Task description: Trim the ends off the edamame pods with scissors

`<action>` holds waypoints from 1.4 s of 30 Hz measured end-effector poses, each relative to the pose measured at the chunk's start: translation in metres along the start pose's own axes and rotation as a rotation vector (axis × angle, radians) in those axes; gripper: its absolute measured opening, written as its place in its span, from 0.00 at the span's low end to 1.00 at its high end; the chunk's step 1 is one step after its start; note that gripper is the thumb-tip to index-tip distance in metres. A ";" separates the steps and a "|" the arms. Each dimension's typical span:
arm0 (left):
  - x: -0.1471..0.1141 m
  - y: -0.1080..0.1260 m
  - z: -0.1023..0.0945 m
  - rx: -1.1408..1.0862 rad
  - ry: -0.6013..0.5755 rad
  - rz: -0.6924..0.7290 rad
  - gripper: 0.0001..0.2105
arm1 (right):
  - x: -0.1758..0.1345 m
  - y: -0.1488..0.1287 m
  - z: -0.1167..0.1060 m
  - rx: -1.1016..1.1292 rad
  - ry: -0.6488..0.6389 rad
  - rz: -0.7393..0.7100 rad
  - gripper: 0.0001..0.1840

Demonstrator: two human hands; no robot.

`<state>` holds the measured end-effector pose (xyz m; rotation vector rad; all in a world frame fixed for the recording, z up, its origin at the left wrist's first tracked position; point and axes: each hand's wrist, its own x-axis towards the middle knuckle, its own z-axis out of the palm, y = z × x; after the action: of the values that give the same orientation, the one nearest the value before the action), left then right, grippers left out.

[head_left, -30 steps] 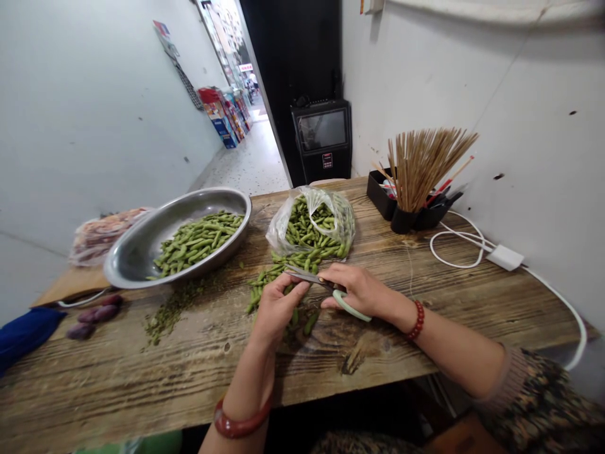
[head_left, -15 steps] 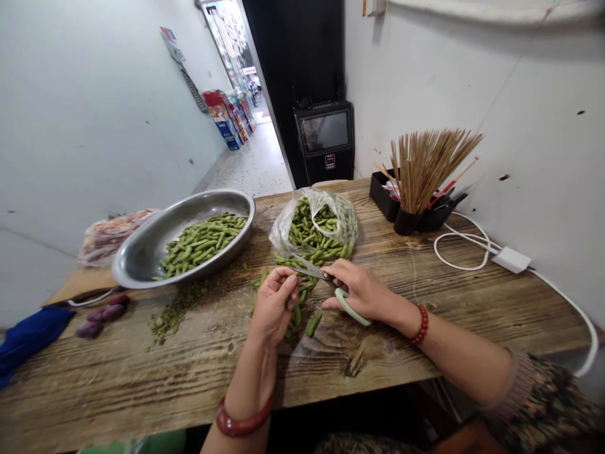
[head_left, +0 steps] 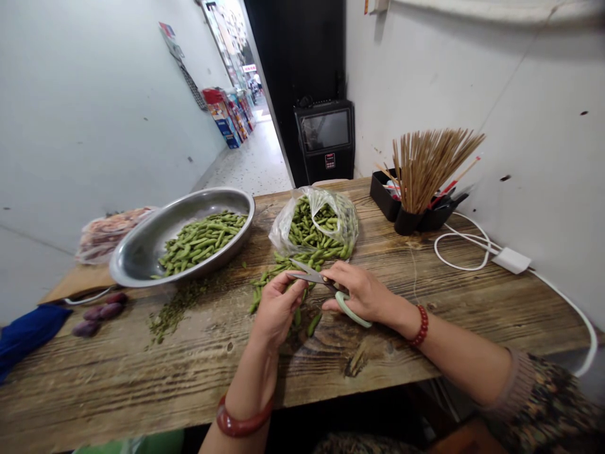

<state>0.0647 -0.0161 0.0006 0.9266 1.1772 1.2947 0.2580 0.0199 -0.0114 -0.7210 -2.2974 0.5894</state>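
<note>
left hand [head_left: 276,309] pinches slim green pod [head_left: 297,296] | right hand [head_left: 362,291] grips steel scissors [head_left: 326,285]

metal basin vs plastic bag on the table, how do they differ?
The metal basin is rigid, opaque and shallow, left of the hands; the plastic bag is soft, clear and crumpled, just beyond them. The basin's pods lie spread low; the bag's are heaped and spill onto the table. Both hold green pods.
</note>
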 end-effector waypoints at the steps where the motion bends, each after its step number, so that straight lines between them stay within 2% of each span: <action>1: 0.000 0.000 0.000 -0.010 -0.007 0.002 0.12 | 0.000 0.001 0.000 -0.004 0.003 -0.005 0.26; 8: 0.003 0.000 -0.004 -0.182 -0.005 -0.006 0.10 | -0.002 0.006 0.003 -0.033 -0.003 -0.005 0.23; 13: 0.007 0.006 -0.010 -0.339 0.037 0.004 0.10 | 0.000 0.009 0.003 0.013 0.079 0.033 0.22; 16: 0.008 0.007 -0.012 -0.323 0.070 0.003 0.11 | 0.001 0.009 0.002 0.037 0.107 0.033 0.22; 19: 0.009 0.003 -0.012 -0.086 0.119 0.056 0.10 | 0.001 0.008 0.002 0.041 0.087 0.032 0.22; 23: 0.012 -0.006 -0.016 0.554 0.165 0.289 0.05 | 0.000 0.006 0.001 0.033 0.086 0.027 0.23; 26: 0.013 -0.012 -0.020 0.993 0.102 0.426 0.04 | 0.000 0.006 0.001 0.019 0.098 0.026 0.23; 30: 0.008 -0.011 -0.020 1.371 0.044 0.338 0.07 | 0.000 0.007 0.002 0.012 0.100 0.025 0.23; 34: 0.004 -0.008 -0.015 1.557 0.009 0.232 0.09 | 0.000 0.008 0.003 0.001 0.089 0.031 0.22; 36: 0.004 -0.008 -0.015 1.575 -0.001 0.215 0.09 | 0.000 0.009 0.004 0.000 0.083 0.035 0.22; 38: 0.006 -0.009 -0.017 1.502 -0.005 0.250 0.09 | -0.001 0.010 0.005 0.006 0.086 0.033 0.22; 42: 0.008 -0.009 -0.019 1.050 0.011 0.332 0.06 | -0.001 0.012 0.007 0.031 0.115 0.028 0.22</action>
<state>0.0474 -0.0111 -0.0125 1.9257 1.7973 0.8645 0.2576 0.0267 -0.0229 -0.7538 -2.1714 0.5806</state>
